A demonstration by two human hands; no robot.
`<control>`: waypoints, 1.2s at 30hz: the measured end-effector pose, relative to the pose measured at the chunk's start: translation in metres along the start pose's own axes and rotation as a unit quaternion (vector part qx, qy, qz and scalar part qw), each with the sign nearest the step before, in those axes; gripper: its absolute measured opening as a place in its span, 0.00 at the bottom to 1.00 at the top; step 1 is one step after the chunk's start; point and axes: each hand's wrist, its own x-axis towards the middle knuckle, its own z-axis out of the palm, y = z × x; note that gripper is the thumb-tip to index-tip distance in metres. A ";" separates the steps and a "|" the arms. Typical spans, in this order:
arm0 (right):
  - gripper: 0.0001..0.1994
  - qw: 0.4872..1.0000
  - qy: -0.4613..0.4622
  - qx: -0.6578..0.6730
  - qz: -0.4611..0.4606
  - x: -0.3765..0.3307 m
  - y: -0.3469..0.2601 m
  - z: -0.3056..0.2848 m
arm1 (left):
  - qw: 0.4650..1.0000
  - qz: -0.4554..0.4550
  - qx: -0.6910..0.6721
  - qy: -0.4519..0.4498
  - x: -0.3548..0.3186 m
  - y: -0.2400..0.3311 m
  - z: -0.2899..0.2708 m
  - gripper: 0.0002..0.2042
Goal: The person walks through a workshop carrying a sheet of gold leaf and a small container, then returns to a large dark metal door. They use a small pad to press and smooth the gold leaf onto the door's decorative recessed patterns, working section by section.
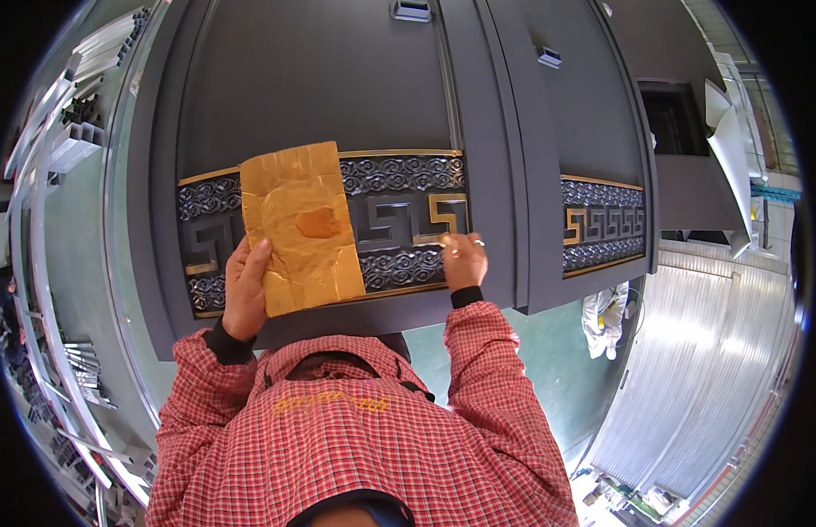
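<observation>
My left hand (244, 290) grips a gold-coated cardboard sheet (289, 193) by its lower left edge, thumb on the front. An orange-brown patch (318, 223) marks the sheet's middle. The sheet stands before a dark grey panel (320, 79) and hides part of its ornamental band. Closed in a pinch, my right hand (465, 262) is at the lower edge of a raised key motif (447, 209) that is gold-coloured. What its fingertips hold is too small to make out. Left of it, another key motif (384, 223) is dark grey. Embossed floral strips (404, 174) run above and below.
A second dark panel (592, 105) at the right bears a similar band with one gold motif (574, 226). Stacked metal profiles (74, 145) lie on racks at the far left. A corrugated metal sheet (680, 351) and a white-wrapped object (606, 321) are at the right.
</observation>
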 end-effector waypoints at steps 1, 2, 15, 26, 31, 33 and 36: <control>0.05 1.000 0.012 -0.009 0.008 0.004 0.002 -0.003 | 1.000 -0.002 0.000 -0.001 0.000 0.000 0.000 0.15; 0.07 0.997 0.047 -0.056 -0.007 0.007 0.002 -0.004 | 1.000 -0.003 0.002 0.001 0.000 0.000 0.000 0.16; 0.12 0.987 -0.005 0.158 0.035 0.016 -0.071 -0.068 | 0.999 -0.003 -0.023 -0.027 -0.002 -0.015 0.006 0.15; 0.13 0.968 -0.053 0.187 -0.162 -0.004 -0.203 -0.105 | 0.997 -0.013 -0.014 -0.081 -0.006 -0.027 0.014 0.16; 0.13 0.975 -0.049 0.141 -0.165 -0.006 -0.198 -0.098 | 0.996 -0.006 0.005 -0.084 -0.007 -0.027 0.014 0.16; 0.12 0.976 -0.036 0.149 -0.156 -0.007 -0.200 -0.100 | 0.997 -0.016 0.000 -0.078 -0.007 -0.028 0.013 0.16; 0.12 0.970 -0.046 0.176 -0.161 -0.009 -0.193 -0.094 | 0.997 -0.024 0.007 -0.074 -0.005 -0.030 0.010 0.16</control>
